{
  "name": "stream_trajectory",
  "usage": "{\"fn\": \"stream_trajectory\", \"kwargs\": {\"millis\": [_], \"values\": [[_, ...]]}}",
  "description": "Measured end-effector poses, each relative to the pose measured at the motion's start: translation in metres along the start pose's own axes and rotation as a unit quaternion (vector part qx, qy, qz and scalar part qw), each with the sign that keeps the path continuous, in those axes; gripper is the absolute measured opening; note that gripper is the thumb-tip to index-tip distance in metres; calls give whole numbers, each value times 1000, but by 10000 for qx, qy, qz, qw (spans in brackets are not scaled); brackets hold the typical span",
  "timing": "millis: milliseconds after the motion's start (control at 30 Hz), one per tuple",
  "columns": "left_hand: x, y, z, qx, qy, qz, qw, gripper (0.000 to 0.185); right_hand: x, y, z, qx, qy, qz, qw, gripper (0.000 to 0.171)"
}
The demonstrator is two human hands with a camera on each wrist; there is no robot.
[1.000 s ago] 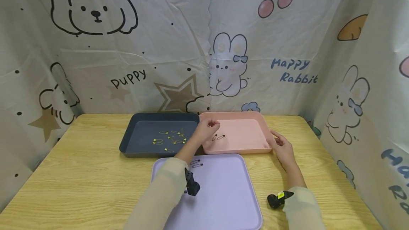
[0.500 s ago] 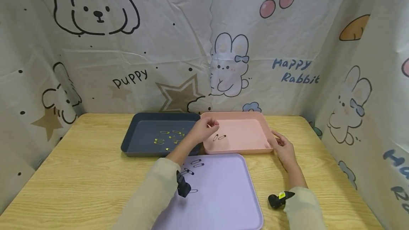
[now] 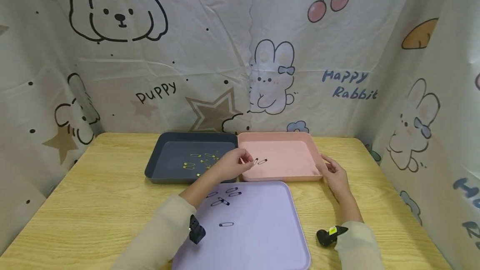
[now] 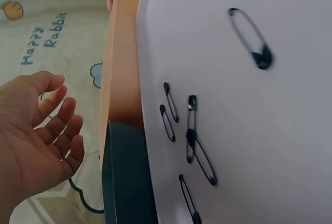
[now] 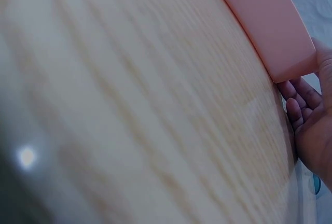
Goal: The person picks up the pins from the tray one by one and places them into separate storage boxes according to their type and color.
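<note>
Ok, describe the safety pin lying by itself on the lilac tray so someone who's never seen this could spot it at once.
Find the lilac tray on the wooden table, in front of the pink tray and dark tray. Five dark safety pins cluster toward its far edge. The lone safety pin lies in front of them, well apart, touching none.

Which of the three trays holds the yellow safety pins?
The dark blue-grey tray, to the left of the pink tray; that one and the lavender tray show only black pins.
</note>
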State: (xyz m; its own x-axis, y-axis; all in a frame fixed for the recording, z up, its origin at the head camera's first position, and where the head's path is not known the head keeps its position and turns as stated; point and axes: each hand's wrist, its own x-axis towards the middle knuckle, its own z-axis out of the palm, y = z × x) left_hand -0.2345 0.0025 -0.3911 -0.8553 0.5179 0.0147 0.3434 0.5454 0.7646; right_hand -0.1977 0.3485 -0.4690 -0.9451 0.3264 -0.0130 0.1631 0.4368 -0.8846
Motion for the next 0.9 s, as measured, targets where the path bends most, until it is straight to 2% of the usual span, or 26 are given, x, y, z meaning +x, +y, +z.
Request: {"fn": "stream_trajectory", "kwargs": {"millis": [300, 667, 900], "values": [[-21, -1, 1, 361, -261, 476, 9979, 9, 2, 1, 0, 1, 18, -79, 10000, 60], [-52, -10, -1, 969, -526, 600, 9921, 8, 1, -1, 0, 62, 13, -113, 9999, 60], [-77, -17, 0, 1135, -893, 778, 9865, 9, -4, -4, -2, -49, -61, -183, 9998, 60]]}}
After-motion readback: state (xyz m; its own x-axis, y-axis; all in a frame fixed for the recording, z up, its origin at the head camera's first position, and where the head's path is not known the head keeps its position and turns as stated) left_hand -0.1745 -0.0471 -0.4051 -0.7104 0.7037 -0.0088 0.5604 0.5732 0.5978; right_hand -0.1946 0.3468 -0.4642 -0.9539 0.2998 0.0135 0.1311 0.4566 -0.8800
